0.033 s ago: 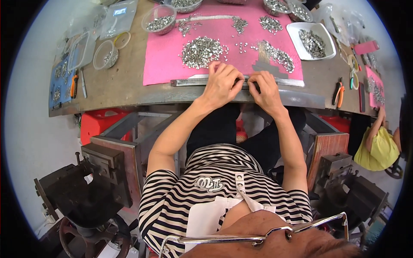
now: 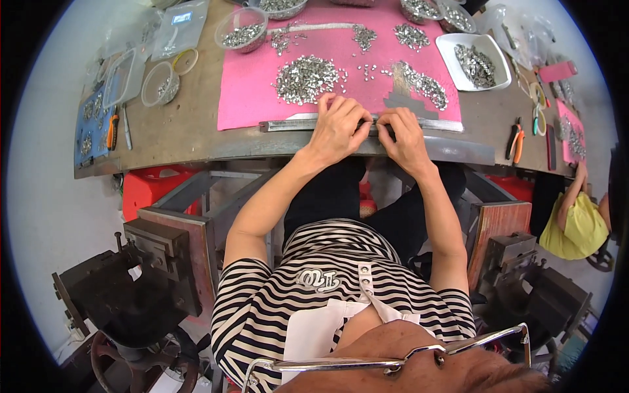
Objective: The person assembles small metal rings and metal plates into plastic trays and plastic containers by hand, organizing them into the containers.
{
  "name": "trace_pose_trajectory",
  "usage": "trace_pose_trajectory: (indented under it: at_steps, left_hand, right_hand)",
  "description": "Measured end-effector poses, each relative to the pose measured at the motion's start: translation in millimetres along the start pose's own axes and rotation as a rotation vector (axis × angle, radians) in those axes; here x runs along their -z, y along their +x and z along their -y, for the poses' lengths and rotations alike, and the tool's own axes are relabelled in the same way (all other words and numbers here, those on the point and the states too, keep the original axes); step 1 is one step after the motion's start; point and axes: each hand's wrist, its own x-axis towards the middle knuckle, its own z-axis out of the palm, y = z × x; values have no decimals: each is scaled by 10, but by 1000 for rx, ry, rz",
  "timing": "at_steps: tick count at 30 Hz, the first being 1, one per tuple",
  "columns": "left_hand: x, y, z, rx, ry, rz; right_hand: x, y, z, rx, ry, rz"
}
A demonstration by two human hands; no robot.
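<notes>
Side by side at the front edge of the pink mat (image 2: 249, 88), my left hand (image 2: 341, 128) and my right hand (image 2: 403, 136) are both closed in a pinch over a narrow metal bar (image 2: 288, 125). The thumb and fingertips of each hand meet just above the bar. Whatever they pinch is too small or hidden to name. Beyond my left hand lies a large heap of small shiny metal pieces (image 2: 306, 80). Past my right hand, a grey patch (image 2: 409, 101) and a second spread of metal pieces (image 2: 426, 88) lie on the mat.
A white square bowl (image 2: 452, 73) of metal pieces stands at the right. Orange-handled pliers (image 2: 519, 147) lie near it; another pair of pliers (image 2: 113, 131) is at far left. Clear round tubs (image 2: 219, 33) line the back. A person in yellow (image 2: 575, 226) sits at far right.
</notes>
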Motion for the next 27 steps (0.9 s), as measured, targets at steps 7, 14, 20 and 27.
trace_pose_trajectory:
  at_steps: [7, 14, 20, 27]
  left_hand:
    - [-12, 18, -22, -59, 68, -3]
    - [116, -29, 98, -4, 59, -87]
    - [202, 82, 363, 173, 235, -119]
    - [95, 173, 446, 171, 313, -86]
  right_hand:
    - [17, -30, 23, 31, -67, 3]
    - [56, -49, 34, 102, -93, -4]
    - [65, 116, -20, 106, -68, 5]
    - [-354, 650, -246, 40, -64, 7]
